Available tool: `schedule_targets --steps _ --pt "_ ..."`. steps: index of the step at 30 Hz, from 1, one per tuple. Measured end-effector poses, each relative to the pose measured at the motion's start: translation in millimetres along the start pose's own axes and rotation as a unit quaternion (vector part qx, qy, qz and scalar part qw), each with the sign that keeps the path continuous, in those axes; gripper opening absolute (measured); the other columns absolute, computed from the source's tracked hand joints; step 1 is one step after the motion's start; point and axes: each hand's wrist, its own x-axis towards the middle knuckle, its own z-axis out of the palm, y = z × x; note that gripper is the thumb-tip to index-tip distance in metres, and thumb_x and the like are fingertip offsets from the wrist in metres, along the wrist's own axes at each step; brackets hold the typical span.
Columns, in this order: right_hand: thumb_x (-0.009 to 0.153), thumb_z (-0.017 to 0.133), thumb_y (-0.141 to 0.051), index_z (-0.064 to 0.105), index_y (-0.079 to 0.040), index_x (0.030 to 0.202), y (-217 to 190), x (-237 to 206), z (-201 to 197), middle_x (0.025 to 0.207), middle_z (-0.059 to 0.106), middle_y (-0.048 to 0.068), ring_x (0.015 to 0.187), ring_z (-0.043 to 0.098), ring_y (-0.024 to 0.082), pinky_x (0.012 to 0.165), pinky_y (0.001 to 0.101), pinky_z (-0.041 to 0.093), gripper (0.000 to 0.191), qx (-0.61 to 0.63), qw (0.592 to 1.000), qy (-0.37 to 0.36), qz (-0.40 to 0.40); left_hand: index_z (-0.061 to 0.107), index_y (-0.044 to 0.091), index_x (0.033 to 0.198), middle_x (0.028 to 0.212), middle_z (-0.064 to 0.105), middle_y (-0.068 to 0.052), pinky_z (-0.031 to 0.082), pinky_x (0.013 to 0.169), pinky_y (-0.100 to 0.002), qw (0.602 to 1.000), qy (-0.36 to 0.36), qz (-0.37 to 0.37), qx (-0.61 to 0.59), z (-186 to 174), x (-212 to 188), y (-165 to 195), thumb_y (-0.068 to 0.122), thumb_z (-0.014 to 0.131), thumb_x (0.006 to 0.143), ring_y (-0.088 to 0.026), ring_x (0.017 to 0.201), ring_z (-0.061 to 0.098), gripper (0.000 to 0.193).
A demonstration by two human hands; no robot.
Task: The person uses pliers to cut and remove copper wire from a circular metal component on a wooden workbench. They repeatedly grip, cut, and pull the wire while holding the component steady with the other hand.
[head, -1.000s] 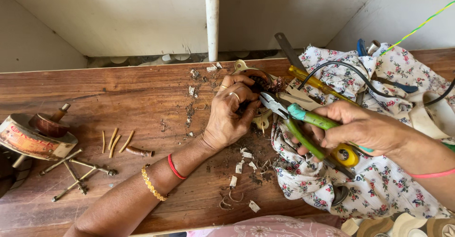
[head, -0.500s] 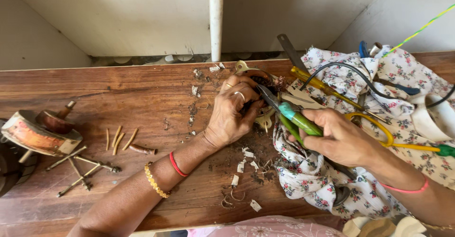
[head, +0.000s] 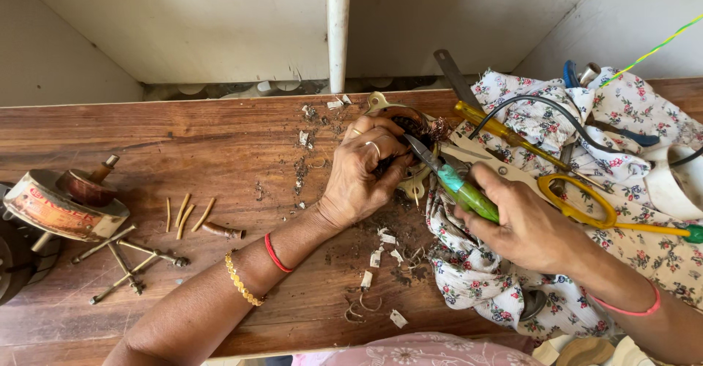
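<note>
Left hand (head: 362, 175) curled down over a small motor part with copper winding (head: 414, 128), fingers closed on it, pressing it to the wooden table (head: 183, 146). Right hand (head: 531, 227) wrapped tight around the green handles of pliers (head: 447, 175), nose of the tool pointed into the dark winding just beside the left fingertips. Part sitting at the far middle of the table, at the edge of a flowered cloth (head: 630, 241).

Seemingly in the middle of the work: many pale scraps and dark crumbs (head: 381, 256) already lying near the left wrist, yet much copper wire still in the part.

On the cloth, yellow-handled scissors (head: 586, 197), a yellow screwdriver (head: 505, 135) and a black cable (head: 534, 106). Further left, short brass pins (head: 187, 212), long thin bolts (head: 128, 260) and a round rusty motor piece (head: 62, 205). Behind the table, a pale wall with a white pipe (head: 337, 29) running down.
</note>
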Motion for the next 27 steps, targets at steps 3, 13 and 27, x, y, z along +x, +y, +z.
schedule_targets --steps 3,13,27 --pt "0.084 0.075 -0.034 0.042 -0.008 0.121 -3.9 7.3 -2.6 0.066 0.068 0.007 0.055 0.066 0.018 0.056 0.0389 0.053 0.056 -0.056 0.988 -0.008 0.143 0.063 0.005 0.091 0.102 0.069 -0.009 0.049 0.099 -0.044 1.000 -0.008 -0.007 -0.001 -1.3 0.6 0.5 -0.001 0.077 0.083 -0.027 0.107 0.064 0.017" --pt "0.087 0.071 -0.043 0.070 -0.009 0.095 9.2 20.3 -5.4 0.059 0.062 0.005 0.053 0.060 0.015 0.054 0.0340 0.051 0.035 -0.034 0.985 -0.095 0.141 0.066 0.004 0.091 0.101 0.070 -0.011 0.050 0.098 -0.044 1.000 -0.001 -0.005 -0.010 -2.4 1.1 0.2 0.000 0.078 0.080 -0.028 0.107 0.065 0.017" --pt "0.088 0.069 -0.032 0.066 -0.004 0.100 19.7 9.8 -0.8 0.066 0.058 0.003 0.058 0.055 0.012 0.051 0.0294 0.049 0.030 0.174 0.961 -0.122 0.175 0.067 0.006 0.096 0.106 0.067 -0.009 0.048 0.096 -0.044 0.999 -0.018 0.020 0.030 -3.1 -2.1 -0.3 0.003 0.078 0.082 -0.028 0.108 0.062 0.018"
